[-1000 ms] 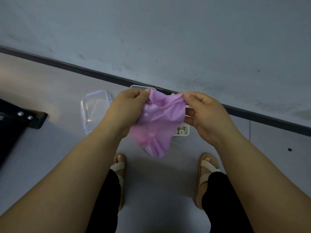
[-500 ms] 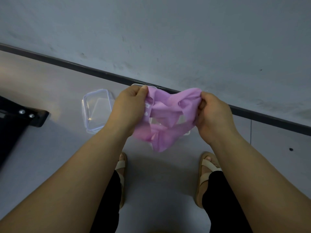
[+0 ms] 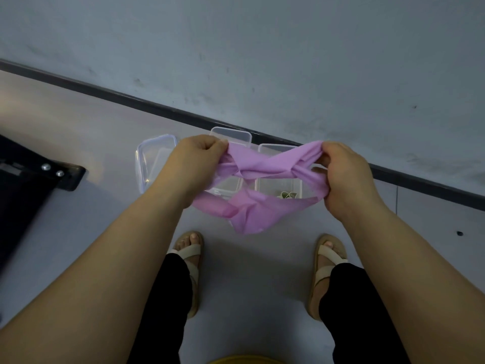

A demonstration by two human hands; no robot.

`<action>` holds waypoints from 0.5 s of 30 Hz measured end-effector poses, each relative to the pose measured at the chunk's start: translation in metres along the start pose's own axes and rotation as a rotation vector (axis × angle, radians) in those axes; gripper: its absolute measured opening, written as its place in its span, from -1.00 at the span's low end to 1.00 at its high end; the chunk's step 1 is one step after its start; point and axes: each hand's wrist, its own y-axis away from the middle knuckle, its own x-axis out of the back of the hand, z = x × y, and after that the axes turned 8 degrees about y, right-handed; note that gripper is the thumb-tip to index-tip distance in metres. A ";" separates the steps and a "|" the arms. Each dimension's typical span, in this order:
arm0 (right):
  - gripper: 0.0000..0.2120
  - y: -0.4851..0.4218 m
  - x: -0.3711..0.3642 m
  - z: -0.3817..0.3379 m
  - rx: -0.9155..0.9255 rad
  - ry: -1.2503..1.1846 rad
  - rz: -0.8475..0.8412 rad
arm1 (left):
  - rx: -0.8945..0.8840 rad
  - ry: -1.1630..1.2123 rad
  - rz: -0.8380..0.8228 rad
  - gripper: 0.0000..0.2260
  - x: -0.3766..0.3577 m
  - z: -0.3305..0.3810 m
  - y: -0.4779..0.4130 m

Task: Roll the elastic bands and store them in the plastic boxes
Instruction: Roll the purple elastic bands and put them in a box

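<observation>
The person stands facing a grey wall [image 3: 262, 48], looking down, with both hands raised in front of them. Stretched between the hands is a lilac elastic band [image 3: 265, 166], twisted across itself in the middle so it forms a loose figure of eight, with a slack fold hanging below. The left hand [image 3: 194, 164] pinches one end, thumb and fingers curled round the gathered material. The right hand [image 3: 346, 174] grips the other end, its fingers closed round the bunched edge.

Below the band, on the pale floor [image 3: 249, 271] close to the dark skirting strip [image 3: 131, 99], sit three clear plastic boxes. One with a bluish rim [image 3: 147, 158] lies to the left, partly behind the left wrist. A second box [image 3: 231, 132] is in the middle and a third box [image 3: 278, 183] is just beside it on the right. The third holds small greenish rolls [image 3: 288, 195] in its near corner.

The person wears black trousers and beige sandals [image 3: 190, 252]. A black object with two screws [image 3: 52, 170] juts in from the left, and a yellow edge [image 3: 244, 359] shows at the bottom
</observation>
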 end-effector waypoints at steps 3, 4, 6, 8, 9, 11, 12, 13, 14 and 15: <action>-0.77 0.009 -0.006 -0.002 -0.019 0.038 -0.110 | 0.055 0.088 0.088 -0.71 0.004 -0.004 0.001; -0.76 0.011 -0.008 -0.002 0.007 0.074 -0.151 | 0.084 0.159 0.114 -0.71 0.005 -0.005 0.000; -0.78 0.016 -0.012 -0.002 0.076 0.113 -0.227 | 0.128 0.329 0.113 -0.74 0.007 -0.006 0.000; -0.72 0.020 -0.012 -0.005 0.078 0.074 -0.364 | 0.142 0.408 0.071 -0.77 0.005 -0.006 0.001; -0.62 0.023 -0.012 -0.006 0.075 0.078 -0.444 | 0.139 0.402 0.043 -0.77 0.004 -0.007 0.002; -0.62 0.028 -0.012 -0.007 0.138 0.197 -0.547 | 0.121 0.349 -0.008 -0.78 0.002 -0.009 0.003; -0.71 0.029 -0.012 -0.006 0.181 0.245 -0.555 | 0.114 0.304 -0.028 -0.78 0.002 -0.009 0.003; -0.79 0.031 -0.013 -0.007 0.210 0.254 -0.524 | 0.108 0.253 -0.043 -0.77 0.002 -0.008 0.004; -0.86 0.030 -0.014 -0.006 0.253 0.242 -0.487 | 0.102 0.194 -0.052 -0.75 0.002 -0.007 0.004; -0.89 0.029 -0.015 -0.007 0.278 0.215 -0.449 | 0.089 0.127 -0.053 -0.73 0.002 -0.007 0.005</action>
